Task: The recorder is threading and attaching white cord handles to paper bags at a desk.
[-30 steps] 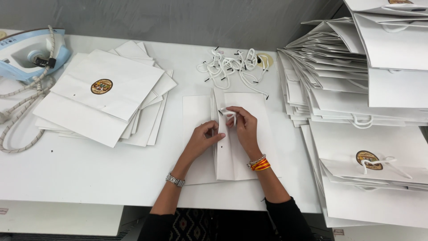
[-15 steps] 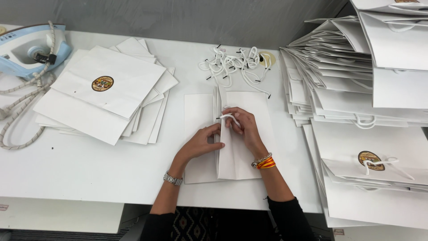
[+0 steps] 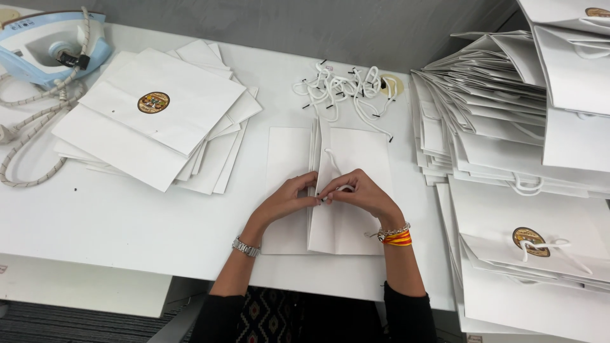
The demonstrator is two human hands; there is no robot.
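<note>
Two hands, left hand and right hand, pinch a white cord over a flat paper bag.

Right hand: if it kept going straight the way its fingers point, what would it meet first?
The right hand points left, fingers curled on the white cord over the flat paper bag. It would probably meet the left hand first; their fingertips look almost touching.

A white worktable against a grey wall.
Dark ribbed flooring shows beneath the table's front edge.
</note>
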